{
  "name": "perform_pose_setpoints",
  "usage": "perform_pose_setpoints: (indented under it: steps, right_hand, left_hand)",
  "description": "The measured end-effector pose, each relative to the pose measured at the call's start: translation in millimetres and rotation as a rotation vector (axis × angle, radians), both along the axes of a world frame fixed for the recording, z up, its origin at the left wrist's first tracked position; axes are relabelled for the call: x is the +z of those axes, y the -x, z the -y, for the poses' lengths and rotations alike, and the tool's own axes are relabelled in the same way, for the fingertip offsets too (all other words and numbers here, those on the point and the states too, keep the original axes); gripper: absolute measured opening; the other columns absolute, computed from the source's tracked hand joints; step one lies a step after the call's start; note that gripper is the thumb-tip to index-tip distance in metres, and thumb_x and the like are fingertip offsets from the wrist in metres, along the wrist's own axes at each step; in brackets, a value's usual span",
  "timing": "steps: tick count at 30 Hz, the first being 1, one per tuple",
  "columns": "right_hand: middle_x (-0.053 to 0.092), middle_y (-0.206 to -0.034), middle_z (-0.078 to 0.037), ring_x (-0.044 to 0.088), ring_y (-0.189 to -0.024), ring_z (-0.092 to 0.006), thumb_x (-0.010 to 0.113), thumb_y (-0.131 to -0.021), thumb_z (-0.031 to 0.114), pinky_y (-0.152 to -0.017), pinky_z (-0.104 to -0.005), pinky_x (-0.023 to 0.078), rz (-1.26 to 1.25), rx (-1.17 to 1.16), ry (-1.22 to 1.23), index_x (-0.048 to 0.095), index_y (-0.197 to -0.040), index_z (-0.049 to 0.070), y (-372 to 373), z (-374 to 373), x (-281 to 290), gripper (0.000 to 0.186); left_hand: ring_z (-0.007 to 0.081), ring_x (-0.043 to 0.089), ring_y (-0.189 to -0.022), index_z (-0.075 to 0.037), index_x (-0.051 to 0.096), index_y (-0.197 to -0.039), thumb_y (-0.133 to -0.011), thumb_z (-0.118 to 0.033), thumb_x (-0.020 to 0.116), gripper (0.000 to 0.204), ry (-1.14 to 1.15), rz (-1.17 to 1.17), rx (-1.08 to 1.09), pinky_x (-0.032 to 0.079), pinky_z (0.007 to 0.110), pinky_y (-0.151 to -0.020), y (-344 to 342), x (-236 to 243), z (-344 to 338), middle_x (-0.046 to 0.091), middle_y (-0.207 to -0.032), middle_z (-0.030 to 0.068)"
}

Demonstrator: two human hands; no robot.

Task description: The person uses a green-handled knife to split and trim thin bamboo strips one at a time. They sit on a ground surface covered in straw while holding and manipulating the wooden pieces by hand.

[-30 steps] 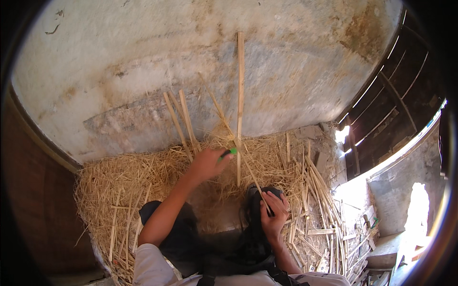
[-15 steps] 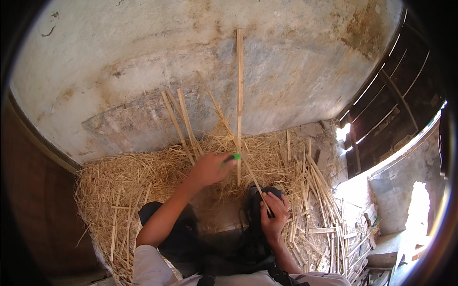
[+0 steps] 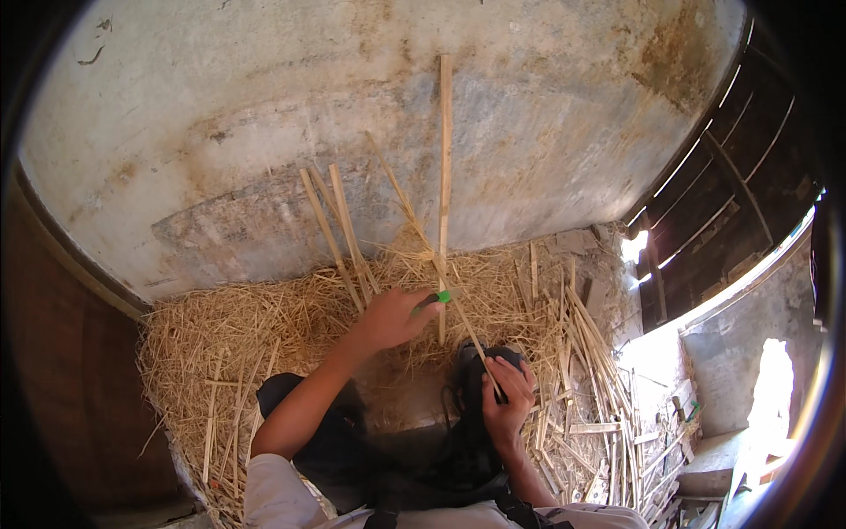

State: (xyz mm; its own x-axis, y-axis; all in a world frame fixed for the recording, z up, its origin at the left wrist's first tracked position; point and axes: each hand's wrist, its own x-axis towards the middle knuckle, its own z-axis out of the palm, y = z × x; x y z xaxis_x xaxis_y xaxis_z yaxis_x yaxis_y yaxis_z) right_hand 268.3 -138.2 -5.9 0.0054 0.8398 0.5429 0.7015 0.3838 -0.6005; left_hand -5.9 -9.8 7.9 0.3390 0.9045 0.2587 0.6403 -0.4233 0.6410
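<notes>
My left hand [image 3: 395, 317] is closed around a tool with a green-and-black handle [image 3: 443, 297], close beside a thin wooden strip [image 3: 467, 324]. Its blade, if it has one, cannot be made out. The strip slants from my right knee up toward the wall, with curled shavings clinging to its upper part. Resting on the dark-clothed knee, my right hand [image 3: 511, 397] grips the strip's near end. Behind the tool, a longer upright strip [image 3: 445, 150] leans on the wall, and the slanting strip crosses in front of it.
Several more strips [image 3: 345, 216] lean against the stained wall [image 3: 264, 141] left of centre. Straw-like shavings [image 3: 211, 326] cover the floor around my legs. On the right lies a pile of loose strips [image 3: 608, 379], near a dark slatted panel [image 3: 723, 185] with bright gaps.
My left hand and the green-handled tool have shifted slightly down and to the right along the strip. My right hand stays on the knee, holding the strip.
</notes>
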Motion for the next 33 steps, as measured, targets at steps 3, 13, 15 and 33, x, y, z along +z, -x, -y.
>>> perform_pose_setpoints:
  steps: [3,13,15,33]
  right_hand:
    - [0.082,-0.116,-0.007,0.075,-0.121,-0.0249,0.078,-0.089,0.0,-0.121,-0.0491,0.04,0.0,0.006,-0.004,0.083,-0.117,0.01,1.0,0.9,-1.3,0.029]
    - [0.082,-0.116,-0.007,0.075,-0.121,-0.0255,0.078,-0.089,0.0,-0.12,-0.049,0.04,0.002,-0.001,-0.007,0.083,-0.116,0.01,-0.5,0.0,-0.5,0.029]
    - [0.082,-0.116,-0.007,0.075,-0.12,-0.0257,0.078,-0.089,0.0,-0.12,-0.0491,0.041,0.001,-0.003,-0.008,0.083,-0.116,0.01,-0.1,-0.1,-1.4,0.029]
    - [0.083,-0.115,-0.007,0.076,-0.12,-0.0257,0.078,-0.088,0.0,-0.12,-0.0494,0.041,0.003,-0.007,-0.016,0.083,-0.115,0.01,3.2,0.8,-1.7,0.029]
  left_hand:
    - [0.0271,0.056,-0.045,-0.001,0.075,-0.117,-0.113,-0.049,0.056,0.052,-0.15,-0.038,0.117,0.047,0.045,-0.051,3.9,-10.8,-6.9,0.058,-0.056,0.0122]
    - [0.0298,0.065,-0.053,-0.002,0.074,-0.128,-0.112,-0.05,0.057,0.053,0.019,-0.058,-0.077,0.051,0.047,-0.056,-4.7,-0.8,3.4,0.065,-0.064,0.0151]
    - [0.0297,0.065,-0.053,-0.001,0.074,-0.128,-0.112,-0.05,0.056,0.055,-0.048,-0.066,-0.059,0.051,0.046,-0.055,-4.2,-6.5,7.5,0.065,-0.064,0.0147]
    - [0.0311,0.06,-0.05,0.001,0.073,-0.126,-0.113,-0.051,0.053,0.057,-0.085,-0.134,0.126,0.051,0.047,-0.055,14.2,2.3,-12.3,0.06,-0.06,0.0159]
